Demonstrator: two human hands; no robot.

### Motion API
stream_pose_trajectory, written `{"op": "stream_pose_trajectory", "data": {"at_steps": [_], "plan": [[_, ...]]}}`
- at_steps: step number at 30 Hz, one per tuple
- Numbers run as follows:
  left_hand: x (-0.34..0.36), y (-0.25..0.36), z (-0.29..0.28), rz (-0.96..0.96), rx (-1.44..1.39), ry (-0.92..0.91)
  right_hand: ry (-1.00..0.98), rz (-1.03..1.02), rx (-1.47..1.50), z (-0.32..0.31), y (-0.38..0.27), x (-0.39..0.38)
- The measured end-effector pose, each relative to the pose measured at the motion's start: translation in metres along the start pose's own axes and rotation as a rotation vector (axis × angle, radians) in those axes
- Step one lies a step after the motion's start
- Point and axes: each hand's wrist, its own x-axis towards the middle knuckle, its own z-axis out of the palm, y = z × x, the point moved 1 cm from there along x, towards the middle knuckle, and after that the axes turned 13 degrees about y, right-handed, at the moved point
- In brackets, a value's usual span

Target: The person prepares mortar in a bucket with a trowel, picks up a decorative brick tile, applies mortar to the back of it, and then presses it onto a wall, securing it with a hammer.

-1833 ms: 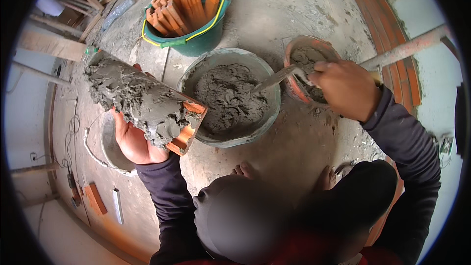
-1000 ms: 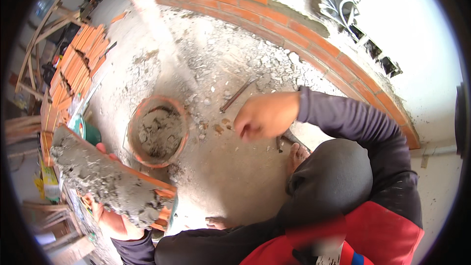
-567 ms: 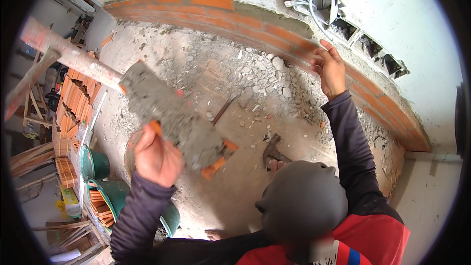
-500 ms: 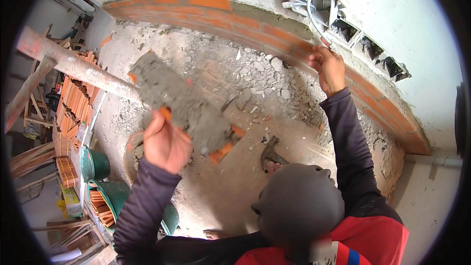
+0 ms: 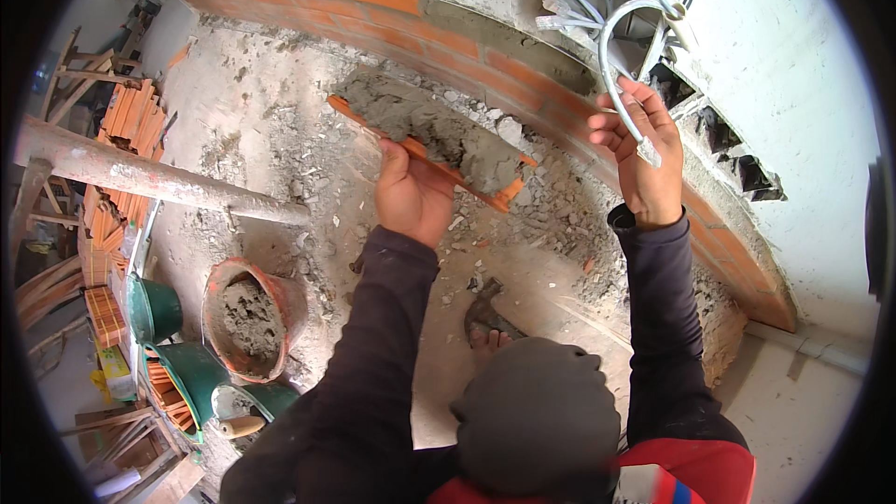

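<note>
My left hand (image 5: 415,191) is closed on the near side of an orange clay brick (image 5: 455,173), holding it above the rubble. Thick wet grey mortar (image 5: 425,121) covers the brick's upper face. At the wall, my right hand (image 5: 644,154) is raised, its palm toward me and its fingers loosely curled and apart. A grey cable (image 5: 605,56) loops down from an opening in the wall and crosses in front of that palm. Its pale, ragged end hangs over the palm; no firm grip on it shows.
A low brick wall (image 5: 523,72) runs along the white wall, with mortar on part of its top. Broken rubble lies beneath it. A round post (image 5: 168,168) juts in from the left. Nearby stand a mortar bucket (image 5: 245,317), green buckets (image 5: 154,308), a trowel (image 5: 241,427) and stacked bricks (image 5: 121,131).
My left hand has carried the brick right and toward the wall, turning its orange side into view. My right hand has come under the cable, whose end now hangs across the palm.
</note>
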Motion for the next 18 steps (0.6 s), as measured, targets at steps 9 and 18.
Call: {"op": "stream_pose_trajectory", "data": {"at_steps": [9, 18], "plan": [[0.043, -0.064, 0.002, -0.038, -0.133, 0.085, -0.193, 0.100, -0.623, -0.010, 0.009, -0.004], [0.074, -0.061, 0.035, -0.022, -0.041, 0.047, 0.045, 0.147, -0.405, -0.027, 0.004, 0.004]]}}
